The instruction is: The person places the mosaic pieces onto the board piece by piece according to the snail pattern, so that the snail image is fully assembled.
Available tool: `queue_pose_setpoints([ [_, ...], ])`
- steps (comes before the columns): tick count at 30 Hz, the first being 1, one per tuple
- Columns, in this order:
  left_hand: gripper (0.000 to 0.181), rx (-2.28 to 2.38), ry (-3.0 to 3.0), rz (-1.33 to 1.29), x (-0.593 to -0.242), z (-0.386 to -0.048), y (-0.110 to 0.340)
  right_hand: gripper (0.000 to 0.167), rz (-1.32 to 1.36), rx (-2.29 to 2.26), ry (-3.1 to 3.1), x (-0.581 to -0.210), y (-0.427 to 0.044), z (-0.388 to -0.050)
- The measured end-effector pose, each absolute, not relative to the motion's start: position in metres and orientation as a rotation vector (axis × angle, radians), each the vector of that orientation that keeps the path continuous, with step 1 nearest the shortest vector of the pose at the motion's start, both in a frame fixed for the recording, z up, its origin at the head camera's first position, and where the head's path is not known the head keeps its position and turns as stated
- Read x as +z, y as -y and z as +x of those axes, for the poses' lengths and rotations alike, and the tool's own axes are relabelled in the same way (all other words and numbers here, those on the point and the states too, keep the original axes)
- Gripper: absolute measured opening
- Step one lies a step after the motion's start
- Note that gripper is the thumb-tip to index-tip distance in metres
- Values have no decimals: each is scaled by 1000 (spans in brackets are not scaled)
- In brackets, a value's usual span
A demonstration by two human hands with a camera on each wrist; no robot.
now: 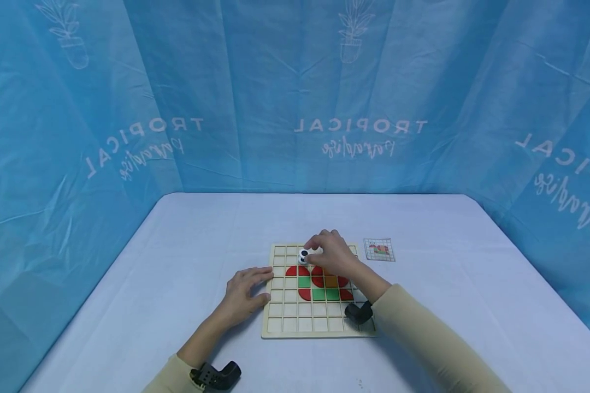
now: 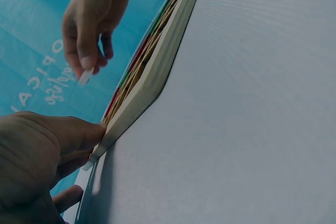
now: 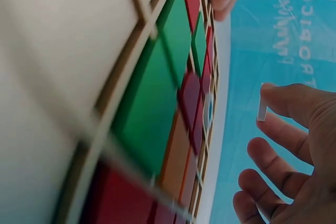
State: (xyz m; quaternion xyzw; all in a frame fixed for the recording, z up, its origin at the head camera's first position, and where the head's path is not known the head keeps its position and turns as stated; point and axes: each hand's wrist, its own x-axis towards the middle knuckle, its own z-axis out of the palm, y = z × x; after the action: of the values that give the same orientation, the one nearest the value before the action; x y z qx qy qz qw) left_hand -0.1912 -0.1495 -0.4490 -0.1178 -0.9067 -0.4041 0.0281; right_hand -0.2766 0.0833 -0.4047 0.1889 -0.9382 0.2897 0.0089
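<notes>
A wooden grid board [image 1: 275, 325] lies on the table with coloured tiles in some cells: red rounded pieces [image 1: 297, 271], green squares [image 1: 304, 282] and an orange square [image 1: 331, 281]. Over its upper part, my right hand [image 1: 331, 254] pinches a small white tile [image 3: 262, 107] between thumb and index finger; its other fingers are loosely bent. Black-and-white eye tiles [image 1: 303, 253] show at those fingertips in the head view. My left hand [image 1: 246, 292] rests against the board's left edge, fingertips and thumb touching the rim, fingers mostly straight.
Right of the board's upper corner lies a small printed card [image 1: 379, 249] with a gridded red, green and orange picture. A white cloth covers the table [image 1: 201, 229]. Blue printed curtains [image 1: 255, 98] hang behind and at both sides. Each wrist wears a black device [image 1: 216, 376].
</notes>
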Motion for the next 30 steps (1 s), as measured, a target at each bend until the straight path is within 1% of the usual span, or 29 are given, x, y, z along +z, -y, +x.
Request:
queue_pose_setpoints([
  [10, 45, -1248, 2803, -375, -449, -191, 151, 23, 646, 828, 2981, -412, -55, -283],
  [30, 46, -1278, 2805, -369, -449, -191, 150, 20, 657, 621, 3026, -422, -49, -290],
])
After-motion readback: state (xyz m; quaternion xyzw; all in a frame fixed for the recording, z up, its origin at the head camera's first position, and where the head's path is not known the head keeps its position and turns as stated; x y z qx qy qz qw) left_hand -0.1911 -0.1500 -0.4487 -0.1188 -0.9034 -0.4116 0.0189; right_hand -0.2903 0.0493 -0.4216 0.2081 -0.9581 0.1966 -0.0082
